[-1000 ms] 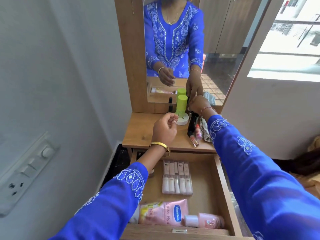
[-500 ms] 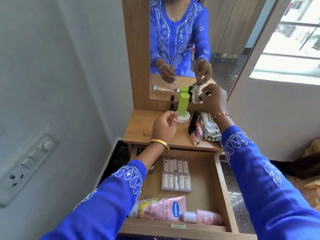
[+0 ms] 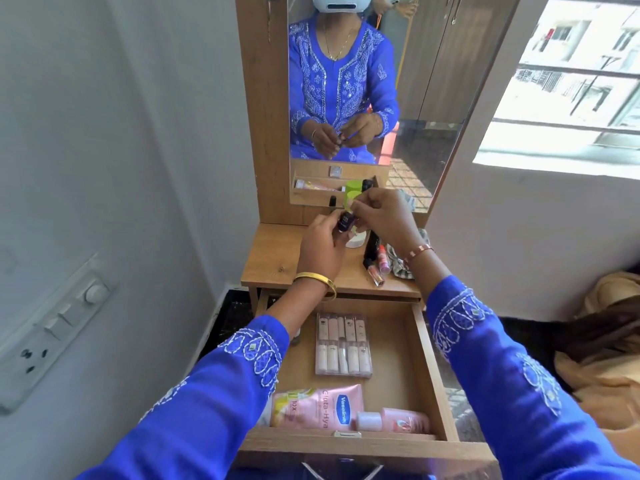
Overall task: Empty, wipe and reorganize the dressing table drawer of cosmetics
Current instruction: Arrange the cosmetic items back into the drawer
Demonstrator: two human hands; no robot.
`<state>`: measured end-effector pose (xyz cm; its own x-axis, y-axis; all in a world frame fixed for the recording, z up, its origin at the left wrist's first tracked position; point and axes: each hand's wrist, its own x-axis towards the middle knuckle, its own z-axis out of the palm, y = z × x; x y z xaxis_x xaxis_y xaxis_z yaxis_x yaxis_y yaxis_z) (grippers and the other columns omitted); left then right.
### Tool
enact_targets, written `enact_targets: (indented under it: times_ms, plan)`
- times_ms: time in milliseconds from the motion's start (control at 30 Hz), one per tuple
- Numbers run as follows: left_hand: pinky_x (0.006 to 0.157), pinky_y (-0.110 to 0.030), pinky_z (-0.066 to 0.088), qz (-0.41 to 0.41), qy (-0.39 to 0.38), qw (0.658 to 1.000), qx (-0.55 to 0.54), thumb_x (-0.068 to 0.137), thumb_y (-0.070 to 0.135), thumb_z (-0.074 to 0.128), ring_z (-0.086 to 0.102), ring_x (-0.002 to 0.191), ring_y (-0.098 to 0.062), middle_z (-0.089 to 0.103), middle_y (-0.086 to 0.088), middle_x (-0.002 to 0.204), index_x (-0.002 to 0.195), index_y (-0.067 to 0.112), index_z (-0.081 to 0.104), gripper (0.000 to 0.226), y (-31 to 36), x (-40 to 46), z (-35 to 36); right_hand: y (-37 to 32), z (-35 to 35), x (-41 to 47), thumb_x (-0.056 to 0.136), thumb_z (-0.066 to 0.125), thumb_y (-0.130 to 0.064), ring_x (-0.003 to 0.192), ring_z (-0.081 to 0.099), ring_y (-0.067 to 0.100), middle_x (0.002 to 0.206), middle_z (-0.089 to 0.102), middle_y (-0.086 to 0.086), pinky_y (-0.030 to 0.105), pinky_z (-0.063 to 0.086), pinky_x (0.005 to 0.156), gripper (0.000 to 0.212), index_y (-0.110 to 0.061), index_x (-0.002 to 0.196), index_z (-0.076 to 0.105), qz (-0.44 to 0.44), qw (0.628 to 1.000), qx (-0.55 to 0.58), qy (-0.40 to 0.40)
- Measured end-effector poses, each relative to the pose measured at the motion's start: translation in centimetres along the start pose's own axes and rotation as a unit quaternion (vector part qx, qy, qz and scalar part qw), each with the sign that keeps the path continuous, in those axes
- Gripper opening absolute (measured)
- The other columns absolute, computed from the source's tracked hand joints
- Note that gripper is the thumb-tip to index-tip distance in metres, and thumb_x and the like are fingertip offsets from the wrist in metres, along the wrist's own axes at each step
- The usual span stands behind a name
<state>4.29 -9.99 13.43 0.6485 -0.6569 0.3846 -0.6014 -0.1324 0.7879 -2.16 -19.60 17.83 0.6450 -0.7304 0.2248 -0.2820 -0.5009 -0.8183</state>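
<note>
Nearest the camera, the open drawer point(image 3: 431, 368) holds a pink Vaseline tube point(image 3: 317, 407) and a small pink bottle point(image 3: 394, 420) lying along its front wall, with a clear case of lipsticks point(image 3: 343, 344) flat further back. Above the tabletop point(image 3: 273, 261), the left hand point(image 3: 320, 247) grips a small dark bottle point(image 3: 345, 221), and the right hand point(image 3: 384, 216) pinches its top with curled fingers. Beyond them stand a green bottle point(image 3: 353, 197) and, to the right, several dark and pink tubes point(image 3: 375, 258) beside a crumpled cloth point(image 3: 398, 258), before the mirror point(image 3: 426, 81).
</note>
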Motion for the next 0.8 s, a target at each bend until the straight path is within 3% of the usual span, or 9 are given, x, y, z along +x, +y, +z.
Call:
enact_targets:
  times_ms: [100, 200, 267, 467, 633, 733, 800]
  plan:
    - [0.085, -0.024, 0.042, -0.026, 0.001, 1.000, -0.011, 0.087, 0.009, 0.057, 0.056, 0.103, -0.024, 0.059, -0.012, 0.114, 0.126, 0.010, 0.053, 0.039, -0.3, -0.6, -0.2, 1.3, -0.5, 1.2, 0.088, 0.059, -0.018, 0.082, 0.065, 0.031, 0.092, 0.070, 0.020, 0.043, 0.054, 0.083, 0.023, 0.003, 0.094, 0.065, 0.026, 0.993, -0.108, 0.033]
    - [0.088, -0.020, 0.040, -0.057, 0.005, 0.998, -0.026, 0.086, 0.009, 0.059, 0.054, 0.110, -0.022, 0.058, -0.011, 0.120, 0.126, 0.009, 0.053, 0.040, -0.8, -1.2, -0.4, 3.1, -0.8, 1.5, 0.087, 0.054, -0.009, 0.093, 0.062, 0.032, 0.103, 0.067, 0.019, 0.042, 0.052, 0.087, 0.023, 0.001, 0.107, 0.062, 0.049, 0.959, -0.279, -0.029]
    - [0.089, -0.019, 0.039, -0.073, 0.009, 0.997, -0.037, 0.085, 0.009, 0.060, 0.054, 0.112, -0.023, 0.058, -0.010, 0.122, 0.125, 0.008, 0.054, 0.040, -1.1, -1.5, -0.5, 4.4, -0.5, 1.4, 0.085, 0.056, -0.008, 0.097, 0.061, 0.031, 0.105, 0.067, 0.015, 0.036, 0.051, 0.084, 0.025, -0.007, 0.109, 0.063, 0.042, 0.947, -0.313, -0.055]
    - [0.091, -0.019, 0.037, -0.100, 0.008, 0.994, -0.041, 0.085, 0.011, 0.061, 0.053, 0.117, -0.022, 0.059, -0.009, 0.126, 0.127, 0.009, 0.052, 0.043, -1.7, -2.1, -0.5, 6.0, 0.3, 1.9, 0.081, 0.057, -0.002, 0.098, 0.061, 0.029, 0.108, 0.067, 0.013, 0.035, 0.049, 0.083, 0.028, -0.008, 0.108, 0.065, 0.059, 0.961, -0.270, -0.017]
    - [0.099, -0.036, 0.045, -0.118, 0.008, 0.991, -0.055, 0.084, 0.012, 0.062, 0.055, 0.114, -0.024, 0.061, -0.011, 0.123, 0.127, 0.008, 0.052, 0.045, -2.1, -2.3, -0.6, 6.3, 0.0, 1.6, 0.080, 0.058, 0.001, 0.094, 0.060, 0.030, 0.102, 0.066, 0.016, 0.038, 0.050, 0.082, 0.025, -0.004, 0.104, 0.063, 0.044, 0.976, -0.211, 0.041]
    - [0.098, -0.031, 0.045, -0.124, 0.016, 0.990, -0.069, 0.085, 0.013, 0.061, 0.056, 0.114, -0.023, 0.061, -0.010, 0.123, 0.127, 0.007, 0.052, 0.044, -2.0, -2.4, -0.8, 5.7, -0.5, 1.1, 0.080, 0.064, -0.004, 0.087, 0.061, 0.025, 0.094, 0.065, 0.010, 0.031, 0.051, 0.076, 0.025, -0.004, 0.105, 0.064, 0.049, 0.987, -0.127, 0.084]
    - [0.091, -0.024, 0.043, -0.132, 0.025, 0.987, -0.084, 0.086, 0.012, 0.060, 0.057, 0.110, -0.022, 0.063, -0.009, 0.119, 0.125, 0.007, 0.053, 0.040, -1.8, -2.6, -1.0, 5.4, -0.7, 0.6, 0.079, 0.068, -0.009, 0.079, 0.063, 0.020, 0.086, 0.064, 0.005, 0.030, 0.054, 0.074, 0.024, -0.005, 0.102, 0.066, 0.082, 0.991, -0.009, 0.105]
